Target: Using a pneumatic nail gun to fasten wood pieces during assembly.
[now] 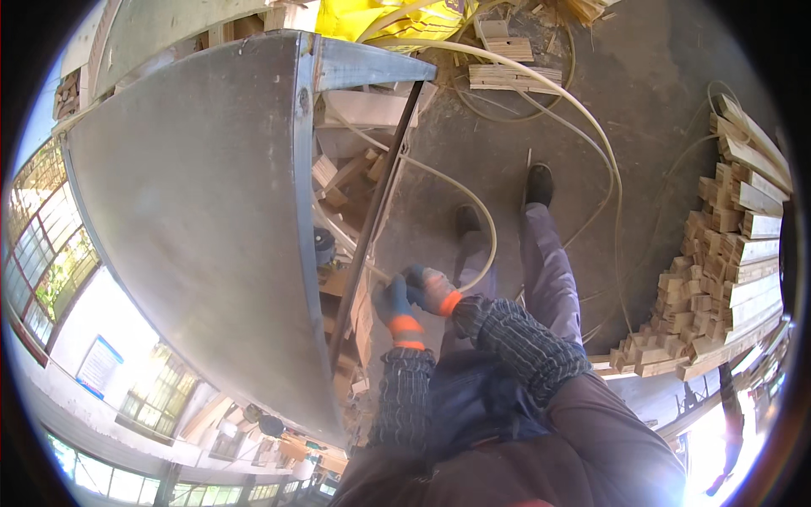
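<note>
My hands, in gloves with orange cuffs and blue-grey fingers, are close together beside the edge of a metal-topped table. My left hand point(394, 304) and my right hand point(432, 291) both have their fingers closed around a pale flexible hose point(491, 237). The hose loops out from my right hand, over my legs, and back toward the table. On the other side a length of it runs from my left hand in under the table edge. Where the fingers meet, the hose itself is mostly hidden.
At my left stands the large metal table point(194, 211), with a dark bar point(376, 203) along its open side. Wood offcuts point(346, 173) lie below it. A tall stack of wooden strips point(718, 270) is on the right. More hose point(604, 139) trails over the floor near a yellow sheet point(380, 19).
</note>
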A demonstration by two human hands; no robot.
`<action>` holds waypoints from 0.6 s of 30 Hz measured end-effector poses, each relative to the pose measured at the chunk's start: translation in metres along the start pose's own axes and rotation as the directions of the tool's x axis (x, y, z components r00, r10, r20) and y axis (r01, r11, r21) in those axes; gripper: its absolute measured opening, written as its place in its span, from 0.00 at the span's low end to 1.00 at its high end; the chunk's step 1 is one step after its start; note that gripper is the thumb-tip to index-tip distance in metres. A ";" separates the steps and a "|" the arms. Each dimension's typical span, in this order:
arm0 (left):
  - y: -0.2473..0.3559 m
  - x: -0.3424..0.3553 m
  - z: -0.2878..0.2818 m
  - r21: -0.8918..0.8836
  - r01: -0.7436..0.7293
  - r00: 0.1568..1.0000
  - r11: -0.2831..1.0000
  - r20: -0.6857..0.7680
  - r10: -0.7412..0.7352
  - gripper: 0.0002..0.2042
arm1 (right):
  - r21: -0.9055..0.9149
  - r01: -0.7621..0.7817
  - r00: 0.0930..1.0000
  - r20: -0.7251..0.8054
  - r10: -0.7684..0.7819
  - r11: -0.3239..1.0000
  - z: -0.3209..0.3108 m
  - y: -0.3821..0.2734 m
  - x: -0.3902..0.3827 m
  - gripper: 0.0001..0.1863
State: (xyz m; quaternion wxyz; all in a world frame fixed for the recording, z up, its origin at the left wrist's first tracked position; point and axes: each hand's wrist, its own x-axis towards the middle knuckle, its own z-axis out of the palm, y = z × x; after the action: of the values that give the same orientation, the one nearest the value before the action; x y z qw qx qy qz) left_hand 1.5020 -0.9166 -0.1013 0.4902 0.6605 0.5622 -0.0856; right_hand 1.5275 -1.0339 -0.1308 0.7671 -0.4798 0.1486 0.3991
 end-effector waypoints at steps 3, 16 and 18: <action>-0.032 0.033 -0.005 0.083 -0.222 0.969 0.971 0.131 0.210 0.14 | -0.692 0.111 0.994 0.062 -0.094 0.713 -0.014 -0.034 -0.005 0.17; -0.035 0.126 -0.022 0.325 -0.286 0.926 0.901 -0.147 0.347 0.17 | -0.860 0.058 0.839 -0.233 -0.492 0.507 -0.182 -0.321 0.066 0.17; -0.046 0.157 -0.063 0.805 -0.155 0.946 0.573 -0.045 0.320 0.20 | -0.867 -0.034 0.904 -0.238 -0.354 0.497 -0.171 -0.311 0.024 0.20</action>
State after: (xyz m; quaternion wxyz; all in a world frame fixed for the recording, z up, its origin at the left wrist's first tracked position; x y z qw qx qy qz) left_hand 1.4918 -0.7720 -0.1991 0.0994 0.8829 0.4147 -0.1964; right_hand 1.8047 -1.2373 -0.0381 0.4187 -0.8746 0.0341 0.2420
